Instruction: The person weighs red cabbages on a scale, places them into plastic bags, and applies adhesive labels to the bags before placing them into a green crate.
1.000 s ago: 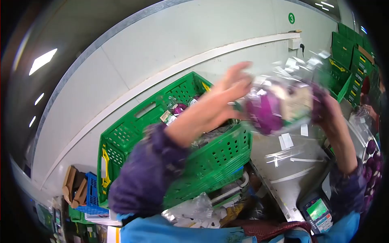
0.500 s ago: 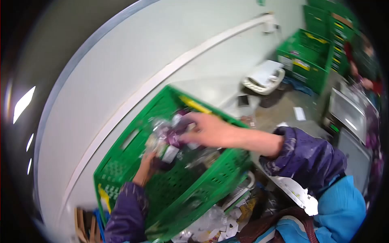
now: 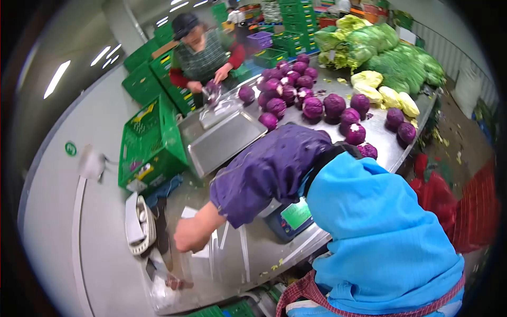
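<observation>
Head view: right hand (image 3: 194, 235) over white paper slips (image 3: 188, 212) on the desk (image 3: 229, 276), fingers hidden (cannot tell whether closed); left out of view. Slips likely light, flimsy, easily creased; best held by an edge. Clear strips (image 3: 245, 253) alongside; digital scale (image 3: 296, 215) near; sleeve (image 3: 269, 169) hides some desk before red cabbages (image 3: 312, 108).

Vegetable-packing room, industrial: metal worktable (image 3: 269, 252) carries loose red cabbages (image 3: 334, 106) and leafy green heads (image 3: 381, 43); digital scale (image 3: 277, 222) stands alongside; stacked green crates (image 3: 297, 22); aproned co-worker (image 3: 206, 55); strip lights (image 3: 56, 79) overhead.
</observation>
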Tool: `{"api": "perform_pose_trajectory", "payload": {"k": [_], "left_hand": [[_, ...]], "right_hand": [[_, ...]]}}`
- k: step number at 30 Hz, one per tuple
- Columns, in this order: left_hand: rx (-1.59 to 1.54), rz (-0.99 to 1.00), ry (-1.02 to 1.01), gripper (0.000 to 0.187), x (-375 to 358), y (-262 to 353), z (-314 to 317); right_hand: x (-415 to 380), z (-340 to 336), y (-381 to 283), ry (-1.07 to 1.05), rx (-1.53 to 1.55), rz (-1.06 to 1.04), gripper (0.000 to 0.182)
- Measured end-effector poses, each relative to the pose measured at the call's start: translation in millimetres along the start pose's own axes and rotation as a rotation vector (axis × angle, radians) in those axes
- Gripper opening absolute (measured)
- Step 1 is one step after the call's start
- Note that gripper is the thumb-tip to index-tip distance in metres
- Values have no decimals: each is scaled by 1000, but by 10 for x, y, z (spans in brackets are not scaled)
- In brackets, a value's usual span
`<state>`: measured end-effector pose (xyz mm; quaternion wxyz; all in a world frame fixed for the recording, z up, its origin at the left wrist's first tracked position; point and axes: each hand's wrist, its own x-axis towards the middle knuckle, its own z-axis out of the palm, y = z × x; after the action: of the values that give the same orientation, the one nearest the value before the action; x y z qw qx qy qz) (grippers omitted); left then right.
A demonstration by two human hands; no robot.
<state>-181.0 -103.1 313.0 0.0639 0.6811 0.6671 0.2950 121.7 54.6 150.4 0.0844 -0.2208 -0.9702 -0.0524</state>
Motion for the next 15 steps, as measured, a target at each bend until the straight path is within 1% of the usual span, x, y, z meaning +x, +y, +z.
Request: {"api": "perform_pose_trajectory", "payload": {"k": [1, 2, 3, 4, 5, 6, 7, 8, 10, 12, 13, 14, 15], "left_hand": [[-81, 102, -49, 39, 56, 499, 174], [-238, 144, -100, 36, 26, 1015, 459], [-241, 458, -210, 33, 67, 1246, 722], [-398, 581, -393, 33, -24, 1714, 970], [-420, 807, -498, 37, -114, 2117, 1198], [-556, 1018, -472, 43, -238, 2460, 1485], [-560, 1133, -479, 44, -419, 2822, 1632], [-778, 1020, -513, 46, -691, 3018, 2048], [-945, 1260, -560, 33, -998, 3418, 2247], [-1145, 1179, -576, 19, -1213, 3498, 2536], [-1064, 1030, -774, 9, -1309, 3543, 2380], [-993, 1068, -877, 8, -1302, 3468, 2410], [-1203, 1029, -894, 7, -1388, 3376, 2534]], "right_hand": [[-203, -10, 117, -83, -240, -196, 11], [-275, -20, 171, -50, -233, -221, 10], [-339, -71, 175, -5, -238, -170, 9], [-411, -119, 187, 40, -247, -117, 8], [-517, -150, 180, 60, -240, -83, 8], [-626, -111, 199, 75, -244, -75, 8], [-747, -57, 206, 89, -249, -73, 8], [-893, 7, 234, 101, -249, -77, 8], [-1251, 189, 295, 108, -259, -80, 8], [-1619, 401, 322, 132, -264, -68, 8], [-1766, 533, 357, 151, -238, -53, 8], [-1951, 537, 339, 192, -266, -23, 11], [-2085, 520, 337, 115, -224, 29, 14]]}}
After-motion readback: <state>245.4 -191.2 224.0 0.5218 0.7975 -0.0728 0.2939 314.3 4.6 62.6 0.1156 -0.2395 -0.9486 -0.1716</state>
